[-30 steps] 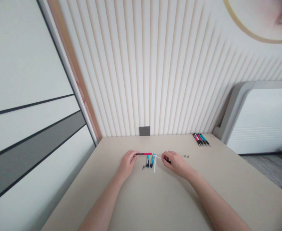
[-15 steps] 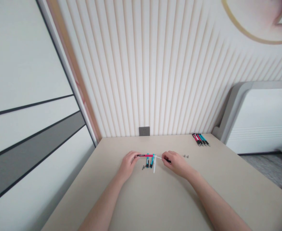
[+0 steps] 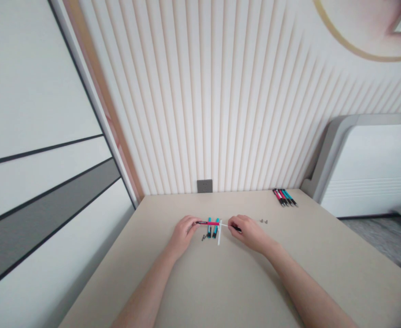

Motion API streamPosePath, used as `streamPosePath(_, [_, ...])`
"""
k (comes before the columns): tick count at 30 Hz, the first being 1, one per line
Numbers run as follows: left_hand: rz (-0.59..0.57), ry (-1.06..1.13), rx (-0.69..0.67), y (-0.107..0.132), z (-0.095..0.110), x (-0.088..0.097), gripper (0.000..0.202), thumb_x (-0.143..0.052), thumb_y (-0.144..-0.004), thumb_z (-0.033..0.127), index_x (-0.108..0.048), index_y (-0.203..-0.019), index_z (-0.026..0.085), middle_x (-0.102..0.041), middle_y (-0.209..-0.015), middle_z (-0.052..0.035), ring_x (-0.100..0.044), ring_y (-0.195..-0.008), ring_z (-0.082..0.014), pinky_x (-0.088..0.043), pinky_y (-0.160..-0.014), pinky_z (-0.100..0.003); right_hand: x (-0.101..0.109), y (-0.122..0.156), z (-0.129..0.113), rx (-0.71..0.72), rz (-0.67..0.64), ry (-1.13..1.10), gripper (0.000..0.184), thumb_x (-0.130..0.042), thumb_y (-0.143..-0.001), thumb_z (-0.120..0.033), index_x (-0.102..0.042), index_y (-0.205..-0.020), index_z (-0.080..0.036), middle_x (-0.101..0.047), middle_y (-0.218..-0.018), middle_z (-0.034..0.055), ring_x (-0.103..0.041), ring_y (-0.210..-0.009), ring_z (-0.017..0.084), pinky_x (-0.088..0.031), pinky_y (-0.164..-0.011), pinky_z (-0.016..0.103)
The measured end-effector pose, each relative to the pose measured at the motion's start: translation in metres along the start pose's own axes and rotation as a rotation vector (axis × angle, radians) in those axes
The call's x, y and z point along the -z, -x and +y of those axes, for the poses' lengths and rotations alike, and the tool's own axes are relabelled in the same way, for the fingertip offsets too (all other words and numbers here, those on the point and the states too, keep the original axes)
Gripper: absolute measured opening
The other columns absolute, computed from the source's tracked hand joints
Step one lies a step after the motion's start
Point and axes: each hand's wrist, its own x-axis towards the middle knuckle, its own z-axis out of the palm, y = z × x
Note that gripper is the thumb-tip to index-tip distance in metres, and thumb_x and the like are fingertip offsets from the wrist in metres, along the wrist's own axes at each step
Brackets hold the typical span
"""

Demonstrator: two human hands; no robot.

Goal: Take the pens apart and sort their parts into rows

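Note:
My left hand pinches the left end of a red pen barrel, held level just above the beige table. My right hand is closed on a thin white refill with a black tip, whose free end points into the right end of the red barrel. Under the barrel lie two teal pen barrels, a white refill and some small dark parts.
Several red, black and teal pens lie in a row at the table's far right. Two small grey parts sit right of my right hand. A grey wall socket sits at the table's back edge. A white cabinet stands to the right.
My hands have drawn closer together; the red barrel has shifted right until its end meets the white refill's tip.

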Motion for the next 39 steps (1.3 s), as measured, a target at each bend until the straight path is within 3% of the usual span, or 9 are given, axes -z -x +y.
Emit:
streamPosePath(7, [-0.060,0.016,-0.036,0.000,0.003,-0.004,0.019,-0.050,-0.094,0.027,-0.068,-0.100,0.021,-0.068,-0.096,-0.0054,-0.062,-0.093,-0.0196,-0.048,-0.086,-0.032,-0.008,-0.002,-0.002,0.097,-0.012,-0.132,0.018,-0.047,-0.097,-0.029,-0.064,-0.098,-0.023,-0.068,-0.093,0.0042,-0.063,-0.087,0.018,-0.045,-0.079,0.028])
streamPosePath(13, [-0.078,0.035,-0.029,0.000,0.009,-0.004,0.020,-0.051,-0.094,0.029,-0.068,-0.100,0.021,-0.068,-0.096,-0.0058,-0.062,-0.093,-0.0196,-0.048,-0.086,-0.032,-0.016,-0.002,-0.003,0.012,0.085,-0.224,0.022,-0.052,-0.095,-0.036,-0.060,-0.112,-0.023,-0.070,-0.097,0.0043,-0.065,-0.087,0.019,-0.048,-0.079,0.030])
streamPosePath(23, [-0.088,0.006,-0.020,0.002,0.009,-0.004,0.021,-0.051,-0.094,0.029,-0.069,-0.100,0.020,-0.068,-0.090,-0.0057,-0.063,-0.086,-0.0188,-0.049,-0.079,-0.030,-0.020,-0.002,-0.004,0.097,0.119,-0.215,0.020,-0.053,-0.095,-0.036,-0.066,-0.103,-0.023,-0.070,-0.096,0.0057,-0.063,-0.090,0.020,-0.047,-0.081,0.031])
streamPosePath(28, [-0.127,0.016,-0.026,0.003,0.009,-0.005,0.019,-0.053,-0.093,0.027,-0.069,-0.101,0.021,-0.067,-0.091,-0.0053,-0.062,-0.086,-0.0181,-0.048,-0.080,-0.029,-0.022,-0.003,-0.002,0.030,0.123,-0.218,0.021,-0.054,-0.094,-0.038,-0.068,-0.092,-0.024,-0.071,-0.087,0.0031,-0.064,-0.081,0.019,-0.046,-0.076,0.031])
streamPosePath(34, [-0.103,0.023,-0.036,0.002,0.011,-0.006,0.019,-0.051,-0.094,0.028,-0.068,-0.100,0.021,-0.067,-0.092,-0.0056,-0.062,-0.088,-0.0184,-0.048,-0.082,-0.030,-0.027,-0.004,-0.005,-0.003,0.166,-0.358,0.017,-0.049,-0.094,-0.025,-0.066,-0.097,-0.022,-0.066,-0.091,0.0049,-0.062,-0.082,0.017,-0.046,-0.076,0.029])
streamPosePath(39, [-0.062,-0.004,-0.020,0.001,0.012,-0.005,0.020,-0.049,-0.094,0.028,-0.067,-0.101,0.021,-0.067,-0.095,-0.0063,-0.061,-0.091,-0.0197,-0.048,-0.084,-0.032,-0.031,-0.005,-0.007,0.015,0.157,-0.440,0.034,-0.047,-0.082,-0.005,-0.065,-0.106,-0.021,-0.061,-0.098,0.0054,-0.058,-0.084,0.016,-0.046,-0.074,0.028])
